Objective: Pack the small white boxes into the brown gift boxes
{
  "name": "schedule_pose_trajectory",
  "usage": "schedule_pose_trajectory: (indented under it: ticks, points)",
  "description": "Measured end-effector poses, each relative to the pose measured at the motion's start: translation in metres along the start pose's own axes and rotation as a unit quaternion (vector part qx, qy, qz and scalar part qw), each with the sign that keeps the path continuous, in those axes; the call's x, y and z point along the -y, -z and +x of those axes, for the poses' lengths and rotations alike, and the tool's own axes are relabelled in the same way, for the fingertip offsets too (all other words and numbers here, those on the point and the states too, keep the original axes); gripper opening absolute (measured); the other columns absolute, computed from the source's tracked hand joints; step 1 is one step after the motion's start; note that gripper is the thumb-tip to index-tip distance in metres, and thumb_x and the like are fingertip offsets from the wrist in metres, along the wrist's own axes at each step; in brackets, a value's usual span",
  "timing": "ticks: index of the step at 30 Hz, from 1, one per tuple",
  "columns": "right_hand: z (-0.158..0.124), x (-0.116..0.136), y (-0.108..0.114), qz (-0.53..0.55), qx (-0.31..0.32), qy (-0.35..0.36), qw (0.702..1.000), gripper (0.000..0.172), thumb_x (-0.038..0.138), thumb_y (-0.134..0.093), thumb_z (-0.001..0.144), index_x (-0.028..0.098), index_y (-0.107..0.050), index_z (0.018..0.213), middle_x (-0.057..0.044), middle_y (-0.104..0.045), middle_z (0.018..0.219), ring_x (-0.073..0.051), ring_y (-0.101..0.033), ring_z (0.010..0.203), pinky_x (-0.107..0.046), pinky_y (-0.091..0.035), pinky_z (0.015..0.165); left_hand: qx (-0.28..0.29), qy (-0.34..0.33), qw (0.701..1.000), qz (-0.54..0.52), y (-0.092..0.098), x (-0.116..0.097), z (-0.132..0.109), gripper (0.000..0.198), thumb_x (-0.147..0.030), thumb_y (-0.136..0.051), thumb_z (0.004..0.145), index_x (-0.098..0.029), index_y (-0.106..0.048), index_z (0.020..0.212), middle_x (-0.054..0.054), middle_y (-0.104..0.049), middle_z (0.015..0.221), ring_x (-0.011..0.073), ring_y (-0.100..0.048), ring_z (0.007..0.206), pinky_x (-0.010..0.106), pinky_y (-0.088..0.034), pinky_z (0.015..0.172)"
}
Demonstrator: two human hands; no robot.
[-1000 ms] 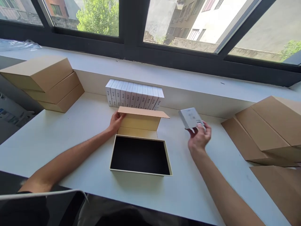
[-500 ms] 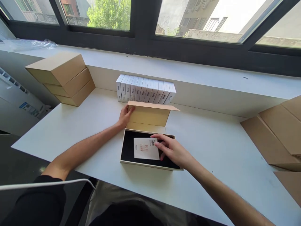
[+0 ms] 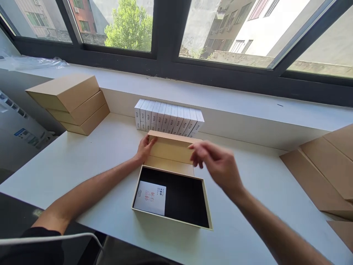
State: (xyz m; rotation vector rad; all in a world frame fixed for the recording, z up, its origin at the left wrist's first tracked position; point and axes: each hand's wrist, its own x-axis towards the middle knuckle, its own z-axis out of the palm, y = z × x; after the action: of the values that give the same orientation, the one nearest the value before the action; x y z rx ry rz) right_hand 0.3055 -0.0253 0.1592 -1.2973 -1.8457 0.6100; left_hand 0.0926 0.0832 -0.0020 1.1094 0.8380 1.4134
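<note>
An open cardboard box (image 3: 172, 221) with a black interior lies on the white table. In its left end rests a small white booklet (image 3: 150, 198) with red and black print. The box's raised lid (image 3: 171, 150) stands at the far side, and my left hand (image 3: 145, 148) grips its left edge, thumb on the inner face. My right hand (image 3: 213, 160) is over the lid's right end, somewhat blurred, with fingers bent and bunched. Whether it touches the lid or has anything between its fingertips is unclear.
Behind the lid stands a row of several small white boxes (image 3: 168, 116). Brown boxes (image 3: 82, 106) are stacked at the back left. More brown cardboard boxes (image 3: 320, 165) lie on the right. Clear plastic (image 3: 35, 62) sits on the windowsill (image 3: 220, 101). A white cable crosses the lower left.
My right hand has let go of the booklet and risen to the lid's right end. The booklet now lies at the box's left end. My left hand still grips the lid.
</note>
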Motion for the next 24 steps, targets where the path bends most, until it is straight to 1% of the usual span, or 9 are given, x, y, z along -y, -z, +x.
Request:
schedule_pose_trajectory:
  ticks: [2,3,5,7,9,12,17,21,24]
  points:
    - [0.035,-0.022,0.022,-0.021,-0.132,0.009,0.991,0.036,0.052,-0.052,0.095,0.021,-0.069,0.091,-0.003,-0.069,0.074,-0.015,-0.065,0.062,-0.028,-0.054,0.055,0.001,0.001,1.000,-0.008,0.000,0.000,0.000,0.053,-0.055,-0.073,0.080,-0.017,-0.062,0.115,0.011,-0.072,0.114,0.0247,-0.068,0.100,0.031,-0.056,0.079]
    - [0.052,-0.038,0.030,-0.035,-0.140,0.003,0.989,0.035,0.052,-0.054,0.093,0.020,-0.069,0.096,-0.005,-0.071,0.081,-0.017,-0.067,0.068,-0.029,-0.054,0.056,0.002,0.002,1.000,-0.010,0.000,0.000,0.000,0.053,-0.055,-0.073,0.080,-0.017,-0.062,0.115,0.011,-0.072,0.114,0.0248,-0.068,0.100,0.031,-0.056,0.080]
    - [0.081,-0.070,0.037,-0.081,-0.120,-0.042,0.989,0.041,0.051,-0.060,0.087,0.019,-0.066,0.111,-0.009,-0.073,0.092,-0.020,-0.069,0.075,-0.031,-0.056,0.058,0.001,0.003,1.000,-0.013,-0.001,0.000,0.000,0.051,-0.054,-0.073,0.080,-0.017,-0.062,0.113,0.011,-0.072,0.112,0.0245,-0.069,0.098,0.032,-0.056,0.079]
    - [0.100,-0.098,0.036,-0.117,-0.114,-0.063,0.985,0.052,0.049,-0.064,0.083,0.016,-0.061,0.123,-0.013,-0.072,0.102,-0.024,-0.069,0.081,-0.037,-0.058,0.065,0.000,0.003,1.000,-0.015,-0.001,0.001,0.000,0.049,-0.053,-0.073,0.080,-0.017,-0.062,0.112,0.011,-0.072,0.111,0.0238,-0.069,0.097,0.031,-0.056,0.078]
    - [0.109,-0.114,0.030,-0.140,-0.126,-0.054,0.981,0.054,0.046,-0.065,0.081,0.016,-0.061,0.125,-0.016,-0.069,0.113,-0.027,-0.068,0.088,-0.044,-0.056,0.076,0.001,0.001,1.000,-0.015,-0.001,0.001,0.000,0.048,-0.052,-0.073,0.081,-0.017,-0.062,0.112,0.010,-0.072,0.111,0.0230,-0.069,0.097,0.031,-0.055,0.080]
    - [0.110,-0.120,0.020,-0.159,-0.129,-0.030,0.978,0.045,0.040,-0.063,0.081,0.019,-0.064,0.121,-0.015,-0.067,0.120,-0.028,-0.067,0.093,-0.048,-0.052,0.087,0.005,-0.001,1.000,-0.013,-0.002,0.001,0.000,0.048,-0.052,-0.072,0.082,-0.017,-0.062,0.113,0.011,-0.071,0.114,0.0231,-0.068,0.100,0.030,-0.055,0.082]
    - [0.103,-0.123,0.019,-0.148,-0.163,-0.028,0.975,0.036,0.031,-0.063,0.076,0.022,-0.066,0.111,-0.011,-0.071,0.103,-0.030,-0.065,0.093,-0.048,-0.051,0.088,0.002,0.004,1.000,-0.002,-0.002,0.000,0.001,0.051,-0.054,-0.073,0.081,-0.017,-0.062,0.115,0.011,-0.071,0.117,0.0248,-0.066,0.105,0.031,-0.054,0.084]
    - [0.096,-0.130,0.039,-0.092,-0.225,-0.066,0.968,0.031,0.037,-0.064,0.076,0.021,-0.063,0.102,-0.008,-0.069,0.087,-0.024,-0.065,0.074,-0.039,-0.057,0.064,0.001,0.003,1.000,0.003,-0.001,0.002,0.001,0.053,-0.056,-0.073,0.080,-0.018,-0.062,0.115,0.011,-0.070,0.118,0.0263,-0.066,0.107,0.034,-0.054,0.086]
    - [0.081,-0.121,0.061,-0.032,-0.266,-0.080,0.960,0.031,0.048,-0.057,0.083,0.021,-0.059,0.099,-0.006,-0.068,0.086,-0.020,-0.065,0.069,-0.033,-0.057,0.051,-0.001,0.007,1.000,-0.005,-0.001,0.002,0.001,0.053,-0.056,-0.074,0.079,-0.018,-0.062,0.114,0.011,-0.071,0.115,0.0259,-0.067,0.102,0.034,-0.055,0.083]
